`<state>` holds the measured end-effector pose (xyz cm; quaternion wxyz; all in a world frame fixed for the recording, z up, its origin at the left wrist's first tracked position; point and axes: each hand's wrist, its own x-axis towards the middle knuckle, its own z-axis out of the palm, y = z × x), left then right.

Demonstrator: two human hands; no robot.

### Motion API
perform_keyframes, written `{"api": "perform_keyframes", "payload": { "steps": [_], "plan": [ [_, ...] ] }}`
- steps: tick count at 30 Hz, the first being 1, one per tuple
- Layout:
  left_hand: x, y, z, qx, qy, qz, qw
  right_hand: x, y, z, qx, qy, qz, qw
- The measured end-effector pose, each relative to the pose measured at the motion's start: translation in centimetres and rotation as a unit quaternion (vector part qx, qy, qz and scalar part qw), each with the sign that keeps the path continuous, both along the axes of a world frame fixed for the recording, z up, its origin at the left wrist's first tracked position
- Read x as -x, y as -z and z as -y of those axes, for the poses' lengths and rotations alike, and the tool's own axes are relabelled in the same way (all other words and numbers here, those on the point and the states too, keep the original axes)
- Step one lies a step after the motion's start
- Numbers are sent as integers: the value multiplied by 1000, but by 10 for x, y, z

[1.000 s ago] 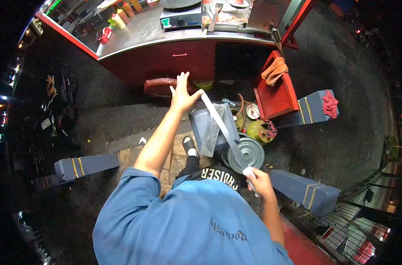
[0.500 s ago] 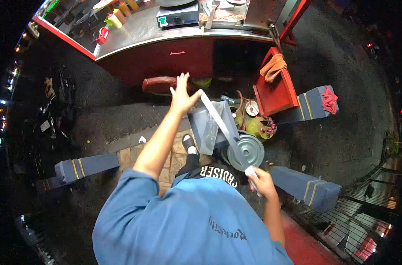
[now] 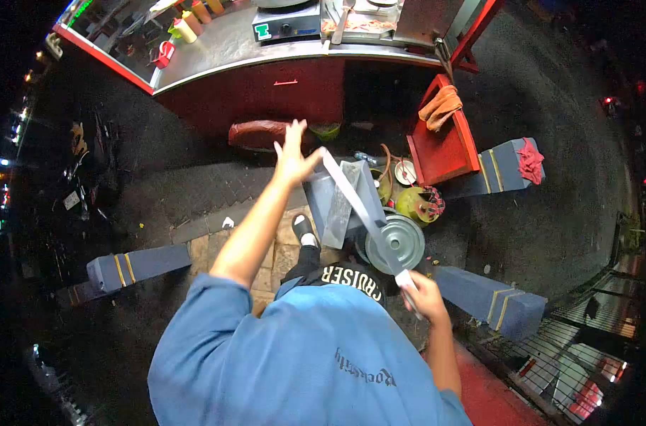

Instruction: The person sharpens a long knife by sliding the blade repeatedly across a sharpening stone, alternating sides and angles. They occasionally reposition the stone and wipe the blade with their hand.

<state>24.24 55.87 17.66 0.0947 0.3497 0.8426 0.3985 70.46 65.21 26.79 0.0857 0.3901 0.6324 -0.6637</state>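
Note:
My right hand is closed round the pale handle of a long knife. The blade runs up and left from that hand, flat and shiny. My left hand is beyond the far end of the knife, fingers stretched out and spread, with the thumb at or very close to the blade tip. Under the blade is a grey tub with a long grey slab lying across it; the slab looks like a sharpening stone. Part of the tub and slab is hidden by the knife.
A round grey lid is right of the tub. Beyond are a green gas cylinder, a red chair with an orange cloth, and a food counter. Blue-grey benches stand at both sides.
Both hands and the knife stay almost in place. The blade's angle and the right hand have shifted only slightly, downward at the handle.

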Motion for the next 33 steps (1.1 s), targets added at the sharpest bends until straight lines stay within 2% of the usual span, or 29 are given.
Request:
{"api": "perform_keyframes", "payload": {
  "steps": [3, 4, 5, 7, 9, 11, 12, 13, 14, 15, 17, 19, 21, 23, 24, 25, 27, 28, 30, 31, 33],
  "plan": [
    [29, -7, -17, 33, -39, -8, 999, 32, 9, 14, -12, 43, -17, 999],
    [20, -4, -11, 26, -19, -2, 999, 20, 5, 13, 19, 39, -17, 999],
    [1, 2, 4, 21, 1, 4, 1000, -2, -3, 13, 50, 34, -15, 998],
    [-49, -5, 41, 33, 58, 54, 996, -47, -26, 5, -38, -43, 57, 997],
    [-100, -24, 71, 40, 75, 91, 992, -93, -34, 1, -6, -48, 65, 997],
    [-111, -28, 76, 39, 85, 102, 990, -102, -45, 0, 44, -24, 108, 993],
    [-98, -23, 69, 23, 77, 82, 993, -91, -41, -2, 57, -18, 124, 990],
    [-75, -16, 54, 7, 69, 62, 996, -79, -19, -5, -2, -58, 53, 997],
    [-49, -10, 35, 4, 51, 45, 998, -50, -11, -7, 7, -49, 49, 998],
    [-20, -1, 15, -13, 12, 3, 1000, -23, 4, -1, 20, 2, -15, 1000],
    [23, -12, -12, 2, -37, -25, 999, 29, 15, 10, -12, 35, -26, 999],
    [28, -13, -17, 23, -41, -23, 999, 34, 15, 18, -20, 35, -35, 999],
    [-4, -3, 5, 15, 5, -11, 1000, 0, -6, 14, 20, 22, 7, 1000],
    [-56, -10, 44, 6, 70, 49, 996, -58, -13, 4, -8, -28, 1, 1000],
    [-83, -18, 59, 20, 74, 67, 995, -82, -26, 0, -7, -43, 37, 998],
    [-105, -25, 70, 33, 78, 89, 992, -97, -37, -2, -5, -59, 77, 995],
    [-109, -25, 73, 28, 91, 95, 991, -92, -31, -4, -24, -56, 61, 996],
    [-93, -22, 64, 12, 83, 85, 993, -91, -27, -2, -38, -47, 51, 997],
    [-43, -5, 34, -3, 50, 45, 998, -38, -14, -4, -3, -21, 57, 998],
    [-19, 2, 16, -21, 3, 18, 1000, -20, 6, -1, 1, 6, -6, 1000],
    [14, -7, -8, -16, -52, -15, 998, 20, 15, 9, -35, 24, -41, 998]
  ]
}}
